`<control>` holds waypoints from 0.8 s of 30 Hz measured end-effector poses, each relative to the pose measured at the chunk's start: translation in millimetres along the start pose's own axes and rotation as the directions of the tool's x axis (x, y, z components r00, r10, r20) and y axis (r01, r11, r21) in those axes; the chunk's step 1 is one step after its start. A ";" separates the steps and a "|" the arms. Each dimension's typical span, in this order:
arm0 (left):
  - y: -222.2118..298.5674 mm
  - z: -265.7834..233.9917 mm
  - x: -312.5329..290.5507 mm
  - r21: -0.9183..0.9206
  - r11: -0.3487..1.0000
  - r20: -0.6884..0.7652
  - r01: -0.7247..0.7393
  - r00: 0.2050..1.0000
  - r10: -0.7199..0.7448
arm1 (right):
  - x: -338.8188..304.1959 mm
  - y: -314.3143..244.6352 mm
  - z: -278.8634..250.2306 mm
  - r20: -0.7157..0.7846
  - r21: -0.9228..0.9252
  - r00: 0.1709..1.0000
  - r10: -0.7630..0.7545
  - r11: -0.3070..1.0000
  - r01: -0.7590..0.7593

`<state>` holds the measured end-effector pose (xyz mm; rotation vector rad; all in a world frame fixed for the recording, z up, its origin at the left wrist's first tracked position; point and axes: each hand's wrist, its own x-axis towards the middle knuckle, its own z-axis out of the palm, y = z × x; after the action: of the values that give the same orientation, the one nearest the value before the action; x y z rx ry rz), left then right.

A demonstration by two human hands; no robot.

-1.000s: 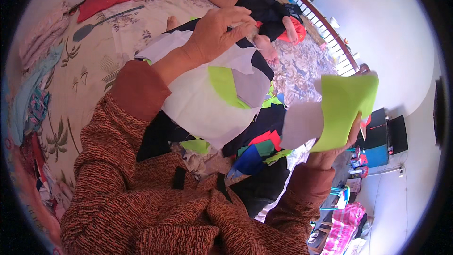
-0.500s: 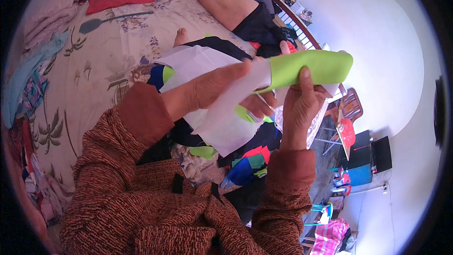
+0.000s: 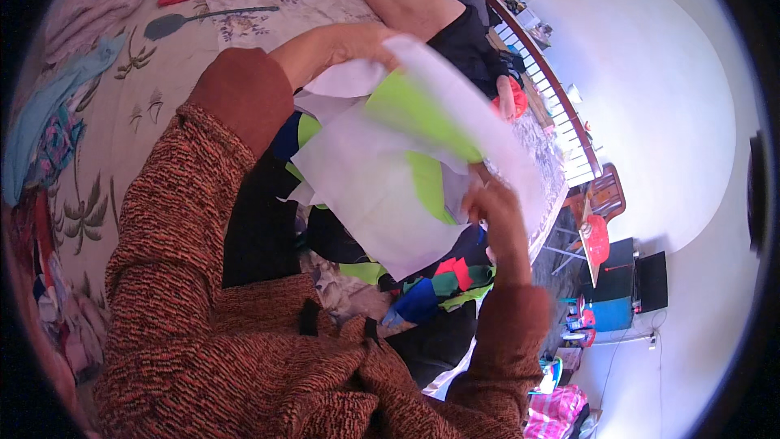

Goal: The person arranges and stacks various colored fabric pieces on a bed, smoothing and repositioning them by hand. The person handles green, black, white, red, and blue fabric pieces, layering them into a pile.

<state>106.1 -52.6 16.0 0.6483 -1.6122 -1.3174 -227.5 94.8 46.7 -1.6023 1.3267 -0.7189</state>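
Now, head view: your left hand [image 3: 356, 43] is high over the bed [image 3: 93, 142], seemingly clamped on the upper end of a white-and-lime piece [image 3: 418, 110]; its fingertips are hidden behind the white. Your right hand [image 3: 497, 202] is lower, fingers curled at the lime part's lower end. Blur there; can't tell whether that grip is together or apart. The piece slopes between both hands, in the air above a heap of cut cloth.

Progress, as judged: this one piece is lifted and opened out, not laid down. Under it, a broad white sheet [image 3: 349, 167] lies spread out. Nearer you, loose scraps remain: blue [image 3: 416, 301], red [image 3: 457, 271], dark green [image 3: 444, 284], a lime scrap [image 3: 363, 271]. Black cloth [image 3: 260, 236] beside them, left. Can't tell which of these you've dealt with.

Against half a second ago: your hands were close together then, the lime folded lengthwise toward the upper right. Now they're well apart, left hand higher, lime slanting down to the right. Small scraps lie much as they did.
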 end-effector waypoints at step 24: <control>-27.6 115.5 15.4 0.816 0.455 0.187 -0.357 0.907 0.377 | 116.4 8.2 56.6 0.289 -0.544 0.757 -0.586 0.550 0.634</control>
<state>-7.4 -20.4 -5.0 0.7854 -2.1998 -0.1093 -152.6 -1.6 2.9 -2.6919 0.9569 -0.6340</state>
